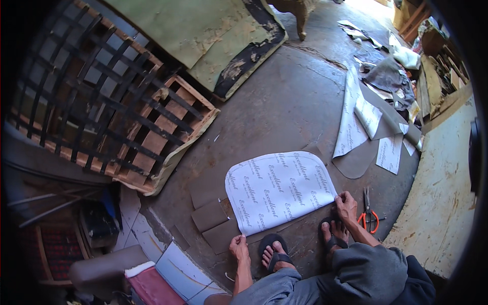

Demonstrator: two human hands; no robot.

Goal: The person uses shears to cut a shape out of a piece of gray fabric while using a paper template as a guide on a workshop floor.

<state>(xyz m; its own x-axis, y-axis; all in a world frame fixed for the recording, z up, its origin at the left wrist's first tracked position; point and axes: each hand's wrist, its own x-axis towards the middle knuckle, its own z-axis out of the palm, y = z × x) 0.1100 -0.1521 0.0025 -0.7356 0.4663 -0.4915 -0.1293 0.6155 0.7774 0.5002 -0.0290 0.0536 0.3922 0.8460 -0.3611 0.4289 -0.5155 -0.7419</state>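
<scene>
A white-backed upholstery sheet (279, 190), printed all over and rounded at its far corners, lies on the floor in front of my feet. My left hand (239, 247) pinches its near left corner between thumb and fingers. At the near right corner my right hand (346, 207) grips the edge in the same way. Brown pieces of material (210, 217) lie flat to the left of the sheet and partly under it. Scissors with orange handles (368, 212) rest on the floor just right of my right hand.
A wooden frame with black webbing (147, 124) stands at the left, beside a worn green padded panel (203, 40). White and brown material offcuts (363, 119) lie at the right. A pale board (437, 188) borders the right side. My sandalled feet (277, 252) are between my hands.
</scene>
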